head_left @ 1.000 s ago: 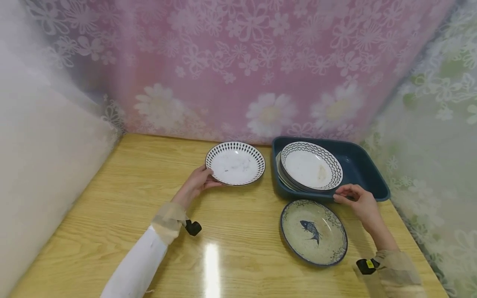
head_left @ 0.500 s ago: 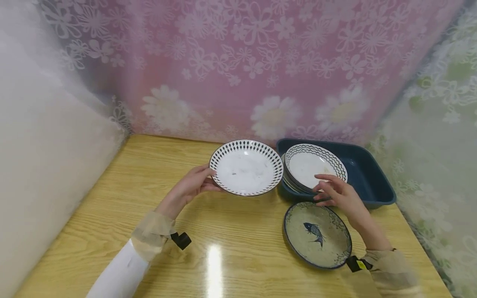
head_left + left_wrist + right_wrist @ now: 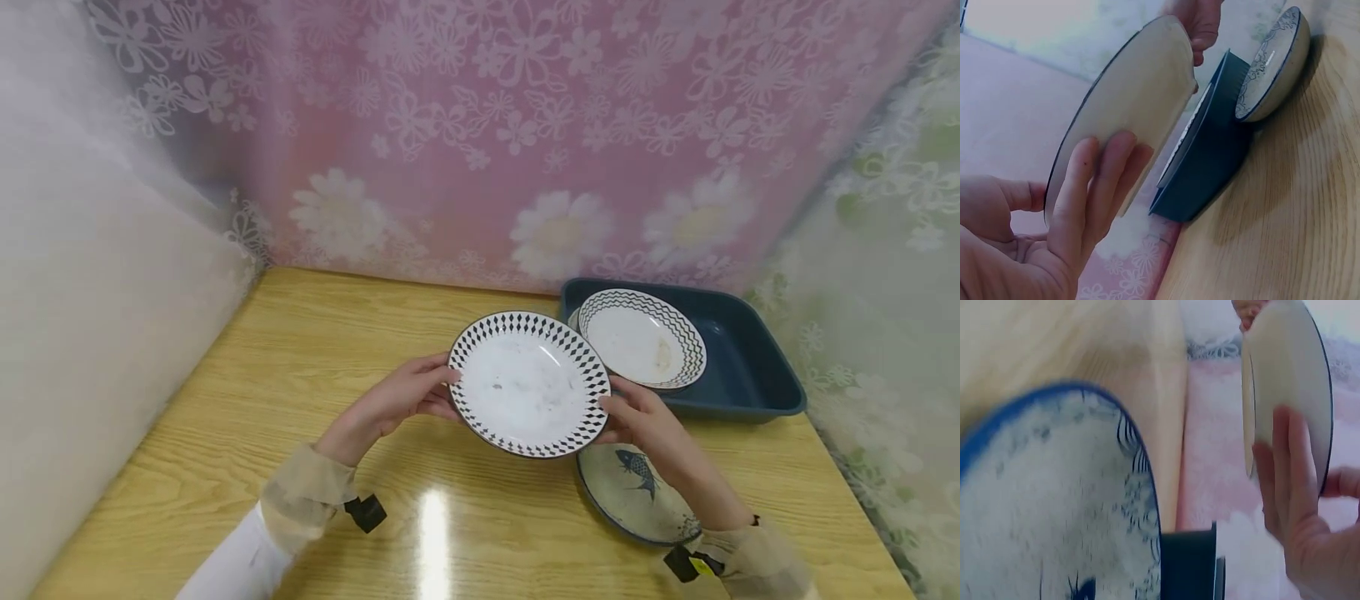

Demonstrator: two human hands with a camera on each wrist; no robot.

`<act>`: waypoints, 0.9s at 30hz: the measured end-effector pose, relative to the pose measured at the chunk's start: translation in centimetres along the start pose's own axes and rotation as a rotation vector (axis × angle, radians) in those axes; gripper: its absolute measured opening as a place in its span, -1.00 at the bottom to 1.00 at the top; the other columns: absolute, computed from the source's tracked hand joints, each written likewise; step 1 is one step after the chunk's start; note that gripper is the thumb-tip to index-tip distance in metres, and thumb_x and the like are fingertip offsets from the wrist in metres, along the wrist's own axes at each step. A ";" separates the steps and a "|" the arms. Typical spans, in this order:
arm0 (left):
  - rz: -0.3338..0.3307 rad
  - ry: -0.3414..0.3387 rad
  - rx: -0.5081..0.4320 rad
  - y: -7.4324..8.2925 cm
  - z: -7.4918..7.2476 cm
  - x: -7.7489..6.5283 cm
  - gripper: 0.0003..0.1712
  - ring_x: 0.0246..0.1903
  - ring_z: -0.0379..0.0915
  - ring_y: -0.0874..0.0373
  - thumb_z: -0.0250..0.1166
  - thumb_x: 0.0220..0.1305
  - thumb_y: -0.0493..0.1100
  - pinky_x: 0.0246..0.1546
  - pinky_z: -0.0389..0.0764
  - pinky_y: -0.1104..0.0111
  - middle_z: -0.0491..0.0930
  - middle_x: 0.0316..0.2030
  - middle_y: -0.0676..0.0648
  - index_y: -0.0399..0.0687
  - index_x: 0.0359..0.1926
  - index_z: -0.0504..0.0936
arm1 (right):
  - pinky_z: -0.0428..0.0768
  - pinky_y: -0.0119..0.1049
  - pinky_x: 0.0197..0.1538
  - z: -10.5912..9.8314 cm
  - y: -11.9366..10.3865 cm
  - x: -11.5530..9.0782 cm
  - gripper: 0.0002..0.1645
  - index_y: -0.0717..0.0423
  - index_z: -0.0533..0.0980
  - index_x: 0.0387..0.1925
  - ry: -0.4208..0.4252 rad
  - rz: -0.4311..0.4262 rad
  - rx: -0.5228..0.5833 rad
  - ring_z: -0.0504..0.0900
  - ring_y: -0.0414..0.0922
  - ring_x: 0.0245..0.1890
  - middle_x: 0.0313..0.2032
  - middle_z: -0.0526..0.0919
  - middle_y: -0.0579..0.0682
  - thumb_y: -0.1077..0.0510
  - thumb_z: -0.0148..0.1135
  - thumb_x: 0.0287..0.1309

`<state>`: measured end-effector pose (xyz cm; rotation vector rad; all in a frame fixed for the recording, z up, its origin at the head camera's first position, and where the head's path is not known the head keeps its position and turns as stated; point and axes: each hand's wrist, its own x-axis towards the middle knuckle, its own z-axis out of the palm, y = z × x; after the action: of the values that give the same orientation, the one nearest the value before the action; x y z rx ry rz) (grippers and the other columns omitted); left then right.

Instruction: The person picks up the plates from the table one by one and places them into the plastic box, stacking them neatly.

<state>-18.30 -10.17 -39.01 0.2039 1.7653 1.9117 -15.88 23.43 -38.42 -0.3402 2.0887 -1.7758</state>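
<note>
A white plate (image 3: 528, 383) with a rim of black diamonds is held up above the table between both hands. My left hand (image 3: 408, 396) grips its left edge, thumb over the rim; in the left wrist view the fingers (image 3: 1072, 187) spread beneath the plate's pale underside (image 3: 1132, 94). At the right edge, my right hand (image 3: 645, 421) pinches the rim, with its fingers (image 3: 1300, 456) under the plate in the right wrist view. Partly covered by the held plate and right arm, a fish-patterned plate (image 3: 611, 492) with a blue edge lies on the table.
A dark blue plastic basin (image 3: 757, 367) stands at the back right of the wooden table (image 3: 300, 333). Inside it, at the left, a white plate with zigzag rim (image 3: 626, 333) tops a stack. A pink flowered curtain (image 3: 465, 167) hangs behind; pale walls flank both sides.
The diamond-rimmed plate has been raised and brought right and nearer by my left hand. My right hand has moved left from the basin's edge and taken hold of the plate's right rim.
</note>
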 end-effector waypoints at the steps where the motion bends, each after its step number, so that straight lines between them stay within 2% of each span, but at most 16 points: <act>1: 0.001 -0.007 0.002 0.0 0.1 0.1 -0.45 -0.38 0.62 -0.01 0.04 0.35 -0.14 -0.17 0.61 0.15 0.61 -0.33 -0.24 -0.14 0.32 0.21 | 0.64 -0.15 -0.20 0.0 0.0 -0.2 -0.39 0.32 0.05 0.34 0.023 -0.003 0.006 0.67 -0.10 -0.29 -0.19 0.60 0.03 0.11 -0.12 0.38; 5: 0.031 -0.029 -0.003 0.3 0.9 0.8 -0.42 -0.34 0.62 -0.02 0.02 0.37 0.00 -0.17 0.61 0.19 0.62 -0.29 -0.26 -0.15 0.31 0.21 | 0.65 -0.27 -0.25 -0.4 -0.4 -0.7 -0.39 0.46 0.04 0.29 0.087 -0.036 0.044 0.67 -0.17 -0.28 -0.20 0.60 -0.05 0.13 -0.15 0.39; 9: 0.102 -0.028 0.017 1.3 2.4 2.1 -0.42 -0.30 0.63 -0.06 -0.06 0.38 0.12 -0.19 0.62 0.17 0.62 -0.25 -0.30 -0.11 0.27 0.26 | 0.64 -0.33 -0.31 -1.7 -1.1 -0.9 -0.35 0.53 0.00 0.28 0.159 -0.068 0.114 0.67 -0.21 -0.32 -0.19 0.59 -0.09 0.15 -0.12 0.38; 14: 0.205 0.005 0.024 2.2 4.6 4.9 -0.38 -0.20 0.60 -0.12 -0.09 0.34 0.22 -0.19 0.62 0.17 0.59 -0.15 -0.27 0.04 0.31 0.22 | 0.63 -0.39 -0.32 -4.0 -1.8 -1.2 -0.25 0.48 -0.12 0.33 0.286 -0.090 0.223 0.66 -0.26 -0.34 -0.18 0.56 -0.14 0.15 -0.06 0.34; 17: 0.294 0.035 0.074 2.4 5.9 7.0 -0.39 -0.08 0.54 -0.14 -0.05 0.35 0.17 -0.16 0.61 0.19 0.55 -0.05 -0.26 0.02 0.31 0.24 | 0.64 -0.38 -0.29 -5.5 -1.9 -1.5 -0.24 0.47 -0.16 0.35 0.335 -0.129 0.285 0.66 -0.23 -0.34 -0.18 0.54 -0.08 0.18 -0.07 0.34; 19: 0.346 0.077 0.187 2.2 6.6 8.5 -0.42 -0.03 0.51 -0.10 0.02 0.34 0.11 -0.15 0.61 0.22 0.51 0.02 -0.22 -0.03 0.29 0.29 | 0.64 -0.35 -0.26 -6.6 -1.7 -1.5 -0.26 0.45 -0.16 0.35 0.358 -0.158 0.328 0.68 -0.20 -0.33 -0.16 0.52 -0.04 0.21 -0.08 0.34; 21: 0.364 0.135 0.370 1.9 7.4 9.7 -0.40 0.02 0.48 0.00 0.08 0.30 0.12 -0.12 0.60 0.26 0.46 0.12 -0.14 0.00 0.29 0.30 | 0.64 -0.31 -0.22 -7.5 -1.5 -1.5 -0.29 0.44 -0.12 0.35 0.383 -0.168 0.356 0.69 -0.16 -0.32 -0.14 0.51 0.00 0.23 -0.09 0.34; 25: 0.332 0.199 0.761 1.0 8.8 11.6 -0.26 0.09 0.41 0.14 0.13 0.22 0.21 -0.01 0.51 0.27 0.30 0.27 -0.01 0.09 0.35 0.20 | 0.62 -0.27 -0.15 -8.9 -0.8 -1.4 -0.30 0.40 -0.10 0.36 0.436 -0.144 0.386 0.69 -0.11 -0.30 -0.08 0.47 0.02 0.23 -0.07 0.33; 27: 0.309 0.194 0.880 0.6 9.5 12.3 -0.18 0.14 0.35 0.12 0.14 0.20 0.24 0.11 0.42 0.22 0.23 0.31 -0.02 0.06 0.39 0.11 | 0.61 -0.27 -0.14 -9.4 -0.5 -1.4 -0.27 0.39 -0.13 0.36 0.454 -0.122 0.398 0.70 -0.11 -0.31 -0.07 0.45 0.02 0.22 -0.06 0.32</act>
<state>-24.69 4.01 -40.07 0.6431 2.7429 1.2226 -18.73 32.32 -36.55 0.0570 1.9452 -2.4683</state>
